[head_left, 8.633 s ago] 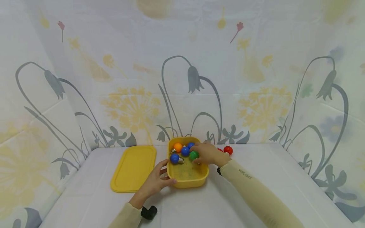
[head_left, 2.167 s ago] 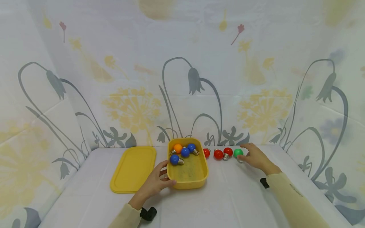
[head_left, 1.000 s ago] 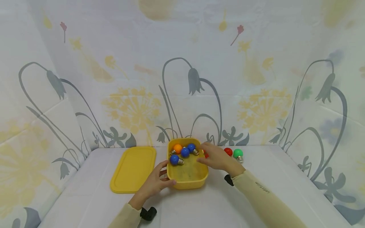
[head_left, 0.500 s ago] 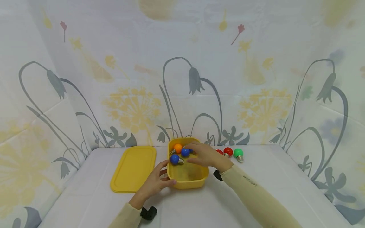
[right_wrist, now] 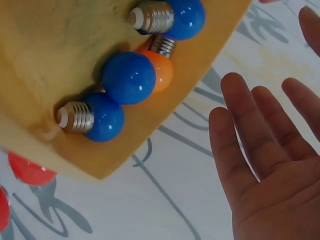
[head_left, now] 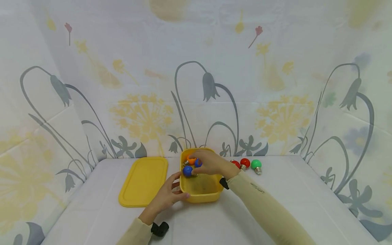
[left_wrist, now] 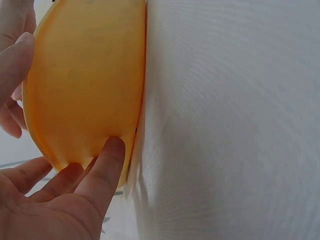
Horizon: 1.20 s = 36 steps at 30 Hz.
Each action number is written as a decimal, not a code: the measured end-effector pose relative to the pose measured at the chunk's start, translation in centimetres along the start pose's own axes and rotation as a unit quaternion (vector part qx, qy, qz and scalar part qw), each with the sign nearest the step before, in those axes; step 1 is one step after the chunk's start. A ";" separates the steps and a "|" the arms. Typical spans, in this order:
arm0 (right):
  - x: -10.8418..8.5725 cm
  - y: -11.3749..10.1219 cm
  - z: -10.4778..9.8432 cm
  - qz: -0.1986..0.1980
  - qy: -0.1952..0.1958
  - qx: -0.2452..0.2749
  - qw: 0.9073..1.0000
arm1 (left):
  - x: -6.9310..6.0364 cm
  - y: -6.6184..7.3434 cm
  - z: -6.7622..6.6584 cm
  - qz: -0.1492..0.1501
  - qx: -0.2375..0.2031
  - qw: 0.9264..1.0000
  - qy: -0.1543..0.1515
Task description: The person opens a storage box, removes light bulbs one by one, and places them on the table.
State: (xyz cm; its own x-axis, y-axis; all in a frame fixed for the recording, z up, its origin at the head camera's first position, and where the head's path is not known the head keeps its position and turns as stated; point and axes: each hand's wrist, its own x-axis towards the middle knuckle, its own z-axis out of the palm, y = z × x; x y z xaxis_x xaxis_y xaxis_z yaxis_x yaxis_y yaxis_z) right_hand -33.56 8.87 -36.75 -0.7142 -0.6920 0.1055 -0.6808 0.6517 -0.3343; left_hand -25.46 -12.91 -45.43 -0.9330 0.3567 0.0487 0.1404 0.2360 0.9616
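My left hand [head_left: 165, 195] holds the near left corner of the yellow tub [head_left: 203, 198], its fingers along the left side and its thumb at the front. The left wrist view shows fingertips of that left hand [left_wrist: 70, 195] pressed on the tub wall [left_wrist: 85, 80]. Over the tub is my right hand [head_left: 211, 164], reaching toward a blue bulb [head_left: 187, 171] and an orange bulb [head_left: 191, 160]. In the right wrist view the right hand [right_wrist: 272, 165] has extended fingers with nothing visible between them; three blue bulbs, one of them the middle one [right_wrist: 129, 77], lie near the orange bulb [right_wrist: 163, 71].
A flat yellow lid [head_left: 143, 182] lies left of the tub. Right of it, red bulbs [head_left: 245, 163] and a green bulb [head_left: 256, 164] lie on the white cloth near the patterned backdrop. My right forearm [head_left: 260, 204] crosses the table's right part.
From the green bulb's side my right hand has moved left, over the tub and farther toward its left side. The green bulb has gone from the tub to the cloth. The left hand stays put.
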 end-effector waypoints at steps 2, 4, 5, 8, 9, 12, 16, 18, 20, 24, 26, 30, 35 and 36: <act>0.4 0.1 0.1 -0.007 -0.001 0.011 1.000 | 0.0 0.0 0.0 -0.002 -0.001 1.000 0.000; 0.9 0.2 0.2 -0.011 -0.001 0.019 1.000 | 0.0 0.0 0.0 -0.004 -0.003 1.000 0.000; 1.1 0.3 0.3 -0.010 -0.003 0.024 1.000 | 0.1 -0.1 0.0 -0.004 -0.004 1.000 -0.001; 1.6 0.4 0.5 0.004 -0.012 0.034 0.999 | 0.3 -0.5 -0.1 -0.006 -0.003 1.000 -0.001; 1.8 0.4 0.6 0.008 -0.015 0.039 0.999 | 0.3 -0.5 -0.1 -0.007 -0.003 1.000 -0.001; 2.4 0.8 1.2 0.022 -0.024 0.054 0.998 | 0.4 -0.6 -0.1 -0.009 -0.002 1.000 0.001; 3.1 1.5 2.3 0.039 -0.031 0.075 0.996 | 0.2 -0.4 -0.1 -0.006 -0.001 1.000 0.002; 3.4 1.7 2.8 0.046 -0.034 0.088 0.994 | 0.1 -0.3 -0.1 -0.002 -0.003 1.000 -0.001; 3.6 1.9 3.2 0.054 -0.041 0.094 0.993 | 0.0 -0.1 -0.1 0.003 -0.007 1.000 -0.003; 3.7 1.9 3.6 0.070 -0.055 0.107 0.990 | 0.0 0.0 0.0 0.010 -0.013 1.000 -0.006; 3.5 1.8 3.9 0.085 -0.061 0.112 0.988 | 0.1 -0.1 0.0 0.010 -0.012 1.000 -0.007; 3.3 1.6 4.4 0.110 -0.068 0.116 0.985 | 0.1 0.2 0.1 -0.001 -0.008 1.000 -0.004; 3.7 1.6 5.0 0.108 -0.073 0.109 0.985 | 0.2 -0.3 -0.1 -0.008 -0.004 1.000 -0.001; 3.8 1.6 5.1 0.106 -0.076 0.104 0.986 | 0.2 -0.3 -0.1 -0.007 -0.004 1.000 -0.001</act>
State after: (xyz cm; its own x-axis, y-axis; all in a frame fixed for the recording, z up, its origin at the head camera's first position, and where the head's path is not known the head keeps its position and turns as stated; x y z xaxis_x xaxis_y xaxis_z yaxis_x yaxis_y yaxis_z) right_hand -36.52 5.76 -41.65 -0.7941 -0.5951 -0.1234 -0.4586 0.7201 -0.5208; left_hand -25.67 -12.97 -45.65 -0.9343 0.3550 0.0338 0.1240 0.2346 0.9641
